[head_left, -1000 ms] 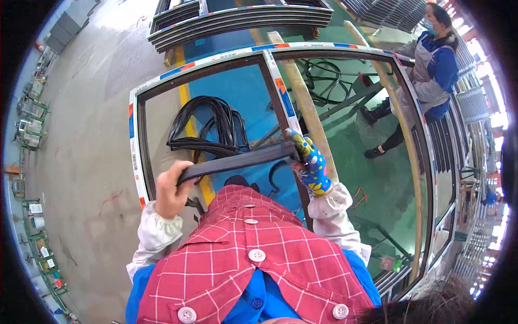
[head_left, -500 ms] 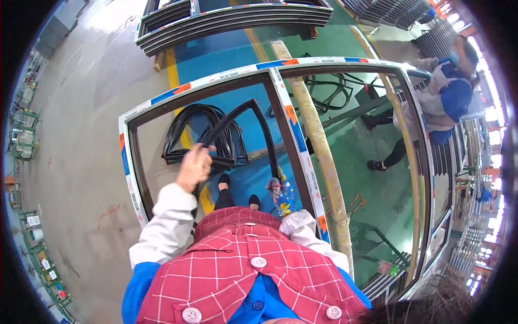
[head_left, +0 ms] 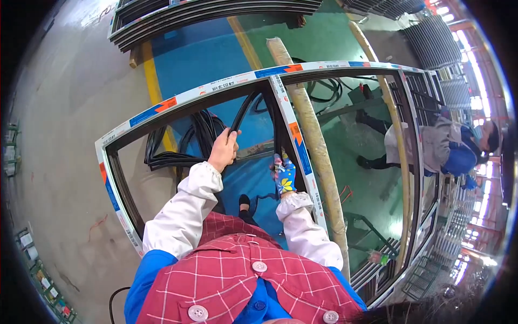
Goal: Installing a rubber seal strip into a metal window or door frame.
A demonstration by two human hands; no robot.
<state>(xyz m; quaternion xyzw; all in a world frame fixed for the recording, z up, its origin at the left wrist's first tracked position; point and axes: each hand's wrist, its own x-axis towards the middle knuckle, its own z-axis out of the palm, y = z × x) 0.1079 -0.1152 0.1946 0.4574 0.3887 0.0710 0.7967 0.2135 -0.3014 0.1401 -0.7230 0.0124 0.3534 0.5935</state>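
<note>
A large window frame (head_left: 216,87) with dark inner edges and a printed white, blue and orange film lies in front of me. My bare left hand (head_left: 225,148), inside its left opening, has its fingers closed round a black rubber sealing strip (head_left: 246,110). The strip rises from that hand to the opening's far right corner and meets the middle bar there. At the inner side of this bar, my right hand (head_left: 284,174), in a flowered blue glove, is closed against the strip's line; its grip is partly hidden. Below the opening, coiled black strip (head_left: 175,160) hangs or lies, partly covered by my left hand.
Film-wrapped supports (head_left: 318,151) run under the frame. Stacked dark frames (head_left: 216,21) stand at the far side. A co-worker (head_left: 453,143) in a white and blue top is beyond the frame's right end. Yellow lines (head_left: 151,75) cross the blue and grey floor.
My left hand has moved right and away from me, with the strip's loop drawn to the frame's corner. My right hand has moved further along the middle bar. The view has shifted.
</note>
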